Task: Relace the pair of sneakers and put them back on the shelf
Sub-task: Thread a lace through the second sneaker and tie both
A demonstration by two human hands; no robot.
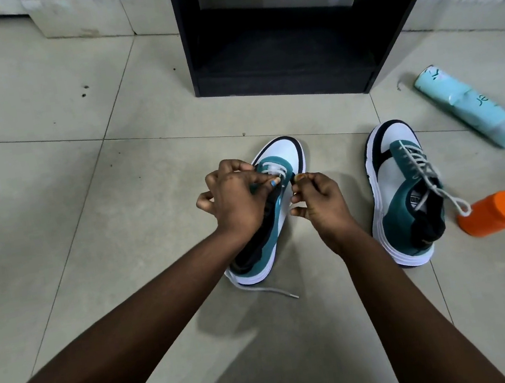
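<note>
Two white, teal and black sneakers stand on the tiled floor, toes pointing away from me. The left sneaker (285, 154) has lace only through its front eyelets. My left hand (236, 200) pinches the white lace (274, 170) over the tongue. My right hand (317, 201) pinches the sneaker's right eyelet edge. A loose lace end (271, 290) trails on the floor behind the heel. The right sneaker (400, 190) is fully laced, its lace ends hanging off to the right. The black shelf unit (286, 73) stands open ahead.
A mint-green cylinder (473, 108) lies on the floor right of the shelf. An orange cap-like container (494, 212) lies on its side beside the right sneaker, touching its lace end. A wall base runs along the top left.
</note>
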